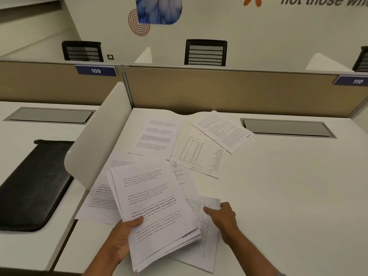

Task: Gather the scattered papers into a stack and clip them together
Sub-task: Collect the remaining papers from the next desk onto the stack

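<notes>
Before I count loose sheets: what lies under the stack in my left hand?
Printed sheets poke out beneath the stack: a left sheet and a right sheet, which the right hand pinches. Anything fully covered cannot be seen.

Your white desk (278, 186) carries loose printed sheets: a text page (155, 136) at the back, a table page (199, 154) beside it, an angled page (223, 131) just beside the grey hatch (284, 127), and a left page (99, 202) at the left edge.
</notes>
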The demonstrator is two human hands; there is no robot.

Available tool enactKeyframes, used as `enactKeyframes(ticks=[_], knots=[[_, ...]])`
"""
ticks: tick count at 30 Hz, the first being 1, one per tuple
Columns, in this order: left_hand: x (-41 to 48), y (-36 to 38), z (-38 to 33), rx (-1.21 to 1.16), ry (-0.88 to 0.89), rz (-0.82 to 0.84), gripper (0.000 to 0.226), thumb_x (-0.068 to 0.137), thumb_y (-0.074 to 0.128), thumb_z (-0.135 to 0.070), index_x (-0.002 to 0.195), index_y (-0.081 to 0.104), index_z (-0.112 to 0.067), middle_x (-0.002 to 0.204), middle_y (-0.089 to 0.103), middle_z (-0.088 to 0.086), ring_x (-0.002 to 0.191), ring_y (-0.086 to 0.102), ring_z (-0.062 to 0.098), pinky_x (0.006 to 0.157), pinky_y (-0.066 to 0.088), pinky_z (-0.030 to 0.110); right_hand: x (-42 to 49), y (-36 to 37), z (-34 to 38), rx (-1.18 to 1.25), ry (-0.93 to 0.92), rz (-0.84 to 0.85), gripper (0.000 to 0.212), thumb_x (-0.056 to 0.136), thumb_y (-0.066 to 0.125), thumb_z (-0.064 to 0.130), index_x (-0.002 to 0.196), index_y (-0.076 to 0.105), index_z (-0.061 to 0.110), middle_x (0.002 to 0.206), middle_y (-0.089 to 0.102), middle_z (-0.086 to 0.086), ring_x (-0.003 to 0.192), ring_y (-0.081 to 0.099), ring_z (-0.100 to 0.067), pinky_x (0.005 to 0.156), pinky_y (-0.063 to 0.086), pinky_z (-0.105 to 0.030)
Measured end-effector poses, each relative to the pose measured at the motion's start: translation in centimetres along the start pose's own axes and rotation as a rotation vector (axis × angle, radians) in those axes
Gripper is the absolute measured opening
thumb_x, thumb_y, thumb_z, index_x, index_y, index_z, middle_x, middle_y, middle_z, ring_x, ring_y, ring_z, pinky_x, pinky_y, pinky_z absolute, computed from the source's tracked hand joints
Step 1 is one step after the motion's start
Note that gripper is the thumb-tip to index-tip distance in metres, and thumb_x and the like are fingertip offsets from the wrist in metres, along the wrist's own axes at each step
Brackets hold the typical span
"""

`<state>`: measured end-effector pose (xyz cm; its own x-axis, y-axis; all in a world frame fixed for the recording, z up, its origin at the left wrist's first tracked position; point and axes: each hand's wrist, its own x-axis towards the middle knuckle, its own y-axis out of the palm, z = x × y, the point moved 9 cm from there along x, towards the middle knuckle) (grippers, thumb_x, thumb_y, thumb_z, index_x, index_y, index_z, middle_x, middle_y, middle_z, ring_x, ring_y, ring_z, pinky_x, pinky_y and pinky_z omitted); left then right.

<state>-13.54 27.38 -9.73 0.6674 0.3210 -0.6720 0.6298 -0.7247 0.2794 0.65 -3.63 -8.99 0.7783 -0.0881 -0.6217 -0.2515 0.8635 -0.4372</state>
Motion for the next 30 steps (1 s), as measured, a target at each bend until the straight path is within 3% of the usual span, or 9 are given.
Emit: enactKeyframes(ticks=[2,7,9,12,17,21,26,30], knots=[[0.1,0.1,0.1,0.008,0.001,0.005,0.023,0.093,0.062,0.006,0.108,0.072,-0.008,0.094,0.082,0.013,0.097,0.07,0.036,0.077,0.063,0.043,0.4,0.4,0.3,0.071,0.025,0.015,0.086,0.07,0.083,0.042,0.137,0.043,0.007,0.131,0.058,-0.015,0.112,0.062,-0.031,0.091,0.058,-0.044],[0.4,0.0,0.5,0.014,-0.008,-0.005,0.026,0.091,0.064,0.006,0.113,0.071,-0.007,0.101,0.08,0.016,0.101,0.07,0.039,0.083,0.061,0.047,0.9,1.0,-0.1,0.183,0.082,0.058,0.07,0.063,0.086,0.032,0.122,0.059,0.005,0.108,0.072,-0.013,0.092,0.073,-0.032,0.075,0.063,-0.043],[0.7,-0.3,0.7,0.012,-0.021,-0.019,0.033,0.089,0.067,0.005,0.121,0.069,-0.004,0.113,0.077,0.021,0.11,0.069,0.043,0.093,0.057,0.055,0.8,1.2,-0.3,0.247,0.098,0.08,0.062,0.063,0.086,0.026,0.116,0.063,0.004,0.101,0.075,-0.015,0.086,0.075,-0.034,0.073,0.064,-0.047],[1.1,-0.7,1.0,0.007,-0.028,-0.02,0.04,0.088,0.067,0.005,0.127,0.067,-0.002,0.122,0.073,0.025,0.118,0.065,0.047,0.105,0.047,0.063,0.3,1.1,-0.6,0.315,0.099,0.06,0.067,0.059,0.089,0.027,0.116,0.06,0.005,0.104,0.074,-0.014,0.087,0.075,-0.034,0.075,0.064,-0.05],[1.6,-0.8,1.3,0.001,-0.03,-0.011,0.037,0.089,0.066,0.006,0.126,0.067,-0.001,0.122,0.072,0.026,0.119,0.064,0.049,0.106,0.045,0.066,-2.3,1.1,-0.6,0.404,0.161,0.144,0.044,0.077,0.087,0.028,0.105,0.063,0.005,0.099,0.076,-0.016,0.083,0.074,-0.031,0.057,0.057,-0.034],[1.6,-0.7,1.2,-0.011,-0.028,-0.011,0.036,0.09,0.065,0.006,0.125,0.067,-0.002,0.123,0.072,0.026,0.118,0.064,0.048,0.105,0.048,0.061,-3.6,0.8,-1.3,0.404,0.203,0.226,0.035,0.08,0.084,0.031,0.099,0.069,0.005,0.097,0.075,-0.017,0.085,0.07,-0.032,0.059,0.052,-0.033],[1.3,-0.5,1.0,-0.033,-0.03,-0.013,0.032,0.089,0.066,0.006,0.12,0.07,-0.003,0.119,0.074,0.024,0.11,0.068,0.045,0.099,0.053,0.056,-4.0,1.2,-2.9,0.364,0.191,0.279,0.017,0.091,0.073,0.017,0.104,0.071,0.007,0.097,0.078,-0.015,0.092,0.072,-0.033,0.074,0.058,-0.041],[1.4,-0.8,0.7,-0.089,-0.01,-0.012,0.034,0.089,0.065,0.007,0.121,0.07,-0.003,0.121,0.073,0.023,0.115,0.066,0.044,0.105,0.048,0.057,-5.1,2.6,-4.9,0.359,0.244,0.366,0.023,0.087,0.076,0.011,0.109,0.072,0.007,0.099,0.079,-0.016,0.096,0.072,-0.036,0.08,0.06,-0.044]])
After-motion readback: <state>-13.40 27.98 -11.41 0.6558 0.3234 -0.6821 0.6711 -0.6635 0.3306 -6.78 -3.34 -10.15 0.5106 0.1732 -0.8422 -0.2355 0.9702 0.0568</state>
